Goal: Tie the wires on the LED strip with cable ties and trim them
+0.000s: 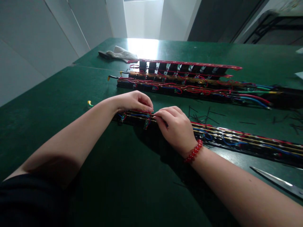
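A long black strip (239,140) lies across the green table, with brass-coloured rods, red and blue wires and small circuit boards along it. Over its left part, my left hand (138,102) is closed, thumb and fingertips pinched at the rods. A bit of red shows at those fingertips. Close by on the right, my right hand (176,127) is pinched too, its fingertips almost meeting the left ones. Whatever sits between the fingers is too small to make out. A small circuit board (146,124) hangs at the strip's near side, just below the hands.
Beyond the hands lie more wired strips (175,85), with loose cable ends at their right. Thin black offcuts (205,115) are scattered between. Scissors (276,181) rest at the right near side. A pale cloth (120,53) lies at the far left of the green table (99,189).
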`<state>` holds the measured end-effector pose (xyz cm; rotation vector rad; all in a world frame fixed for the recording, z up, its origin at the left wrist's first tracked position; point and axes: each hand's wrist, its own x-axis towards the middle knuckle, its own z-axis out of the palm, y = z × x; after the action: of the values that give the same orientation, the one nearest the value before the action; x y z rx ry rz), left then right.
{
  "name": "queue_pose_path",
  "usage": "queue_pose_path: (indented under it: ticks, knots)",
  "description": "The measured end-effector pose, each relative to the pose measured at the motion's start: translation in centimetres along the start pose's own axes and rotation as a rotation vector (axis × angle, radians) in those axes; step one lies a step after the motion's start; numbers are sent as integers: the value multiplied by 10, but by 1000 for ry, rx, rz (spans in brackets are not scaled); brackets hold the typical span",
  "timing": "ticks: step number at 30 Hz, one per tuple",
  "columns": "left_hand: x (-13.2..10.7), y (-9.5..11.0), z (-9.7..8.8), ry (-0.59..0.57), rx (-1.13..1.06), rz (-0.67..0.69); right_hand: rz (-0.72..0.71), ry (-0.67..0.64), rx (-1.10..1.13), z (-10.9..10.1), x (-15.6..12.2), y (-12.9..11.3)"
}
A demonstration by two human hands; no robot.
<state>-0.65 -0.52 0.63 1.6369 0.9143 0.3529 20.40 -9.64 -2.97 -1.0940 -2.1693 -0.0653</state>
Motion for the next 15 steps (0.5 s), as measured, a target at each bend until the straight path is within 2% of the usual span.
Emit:
queue_pose_path:
  ticks: [7,15]
  knots:
    - [-1,0,0,15,36,-19,2,17,6,1,0,0]
    - [1,1,-2,-25,80,-15,8,5,2,0,1,0]
